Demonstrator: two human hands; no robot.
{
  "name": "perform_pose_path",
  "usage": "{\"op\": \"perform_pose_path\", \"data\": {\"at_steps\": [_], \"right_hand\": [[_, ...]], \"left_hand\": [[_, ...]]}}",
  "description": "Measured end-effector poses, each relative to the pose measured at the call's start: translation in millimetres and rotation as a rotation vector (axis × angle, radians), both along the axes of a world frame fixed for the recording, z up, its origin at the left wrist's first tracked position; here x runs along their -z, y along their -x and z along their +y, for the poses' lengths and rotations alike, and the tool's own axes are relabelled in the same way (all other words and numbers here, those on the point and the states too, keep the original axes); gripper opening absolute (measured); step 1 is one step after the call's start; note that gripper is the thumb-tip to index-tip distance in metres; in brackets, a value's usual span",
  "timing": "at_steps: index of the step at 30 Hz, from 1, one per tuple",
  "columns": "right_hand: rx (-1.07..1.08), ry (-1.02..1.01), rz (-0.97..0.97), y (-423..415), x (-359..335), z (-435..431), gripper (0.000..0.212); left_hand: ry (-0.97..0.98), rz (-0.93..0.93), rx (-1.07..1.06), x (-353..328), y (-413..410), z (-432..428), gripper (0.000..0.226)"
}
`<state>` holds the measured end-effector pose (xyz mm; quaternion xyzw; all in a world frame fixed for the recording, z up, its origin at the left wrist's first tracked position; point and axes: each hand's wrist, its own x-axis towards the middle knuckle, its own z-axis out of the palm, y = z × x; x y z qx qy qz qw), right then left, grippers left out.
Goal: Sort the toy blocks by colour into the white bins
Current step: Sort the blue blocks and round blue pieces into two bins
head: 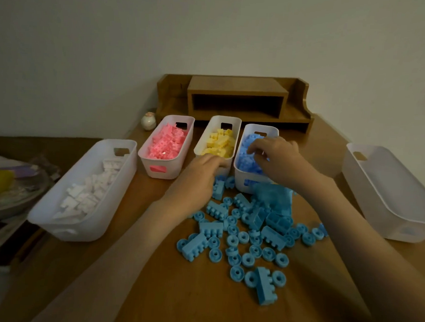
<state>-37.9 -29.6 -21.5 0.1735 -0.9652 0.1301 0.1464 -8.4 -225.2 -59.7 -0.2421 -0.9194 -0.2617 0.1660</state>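
Blocks of light-blue plastic [249,235], long studded bricks mixed with round wheel-like rings, are lying in a loose heap on the brown wooden table [173,302], just in front of the white plastic bin of blue blocks [239,181]. The right hand [277,156] is hovering over that bin, its fingers curling down toward the blue pieces inside; whether they are pinching a block I cannot tell. The left hand [202,171] is reaching over the heap's far edge, fingertips lying by the near wall of the white bin of yellow blocks [237,130]. Its back is facing the camera and hiding any grip, so I cannot tell that either. Further left, the white bin of pink blocks [161,169] and the white bin of white blocks [91,220] are standing side by side. A fifth white bin [402,217] is sitting well apart on the right. A wooden desk shelf [236,87] and a small pale jar [148,121] are standing behind the bins.
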Motion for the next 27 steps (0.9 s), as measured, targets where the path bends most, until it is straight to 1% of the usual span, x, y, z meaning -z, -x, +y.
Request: {"op": "perform_pose_path", "data": {"at_steps": [2,3,5,7,9,10,12,14,17,20,21,24,27], "right_hand": [[-0.138,0.125,0.009,-18,-3,-11,0.025],[-0.182,0.152,-0.013,-25,-1,-18,0.025],[-0.225,0.135,-0.073,-33,7,-33,0.027],[-0.232,0.051,-0.167,-35,18,-50,0.035],[-0.173,-0.055,-0.264,-36,30,-61,0.047],[-0.134,-0.112,-0.255,-36,36,-65,0.049],[-0.080,-0.233,-0.155,-35,48,-68,0.049],[-0.074,-0.282,-0.130,-33,55,-67,0.052],[-0.101,-0.180,-0.189,-28,59,-64,0.055],[-0.121,-0.118,-0.254,-26,59,-62,0.060],[-0.128,-0.119,-0.262,-26,60,-62,0.059],[-0.138,-0.061,-0.229,-26,61,-59,0.047],[-0.162,-0.032,-0.200,-26,60,-56,0.029]], "left_hand": [[-0.033,-0.063,-0.056,9,-6,-13,0.028],[-0.010,-0.098,-0.075,13,-7,-18,0.026],[0.067,-0.145,-0.079,22,-9,-24,0.029],[0.118,-0.158,-0.058,28,-10,-27,0.038],[0.120,-0.172,-0.058,30,-10,-27,0.042],[0.110,-0.176,-0.074,30,-9,-28,0.040],[0.073,-0.152,-0.098,29,-8,-27,0.027],[0.042,-0.110,-0.101,29,-8,-27,0.014],[0.011,-0.096,-0.109,31,-8,-26,0.013],[-0.007,-0.108,-0.128,31,-6,-27,0.022],[0.007,-0.110,-0.139,30,-6,-27,0.021],[0.058,-0.079,-0.192,30,-7,-29,0.005],[0.014,-0.108,-0.228,28,-8,-31,0.018]]}}
